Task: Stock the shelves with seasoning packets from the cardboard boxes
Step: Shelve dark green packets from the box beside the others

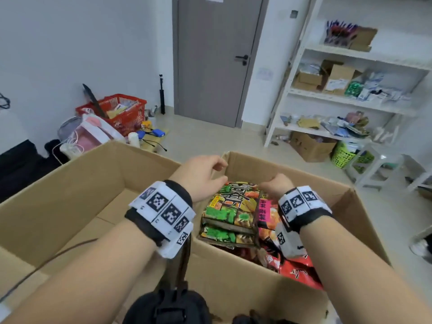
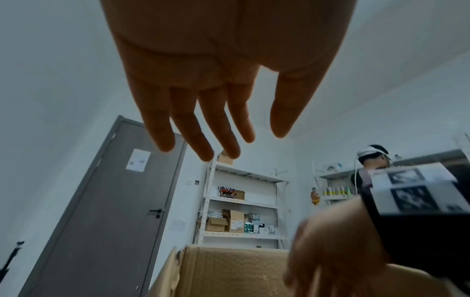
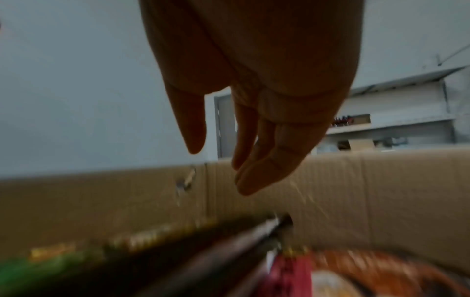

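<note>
Both hands are held over the right box (image 1: 346, 206) at frame centre. The left hand (image 1: 203, 176) and right hand (image 1: 277, 185) are relaxed, fingers loose, gripping nothing. Packets (image 1: 230, 211) are stacked inside, just below.

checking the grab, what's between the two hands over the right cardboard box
In the head view, the far end of the green-and-brown seasoning packet stack lies between the left hand and right hand; neither grips it yet.

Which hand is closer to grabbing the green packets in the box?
Probably the right hand: it hangs just over the far edge of the stacked green seasoning packets, empty, fingers loose. The left hand hovers higher, by the cardboard box's corner.
</note>
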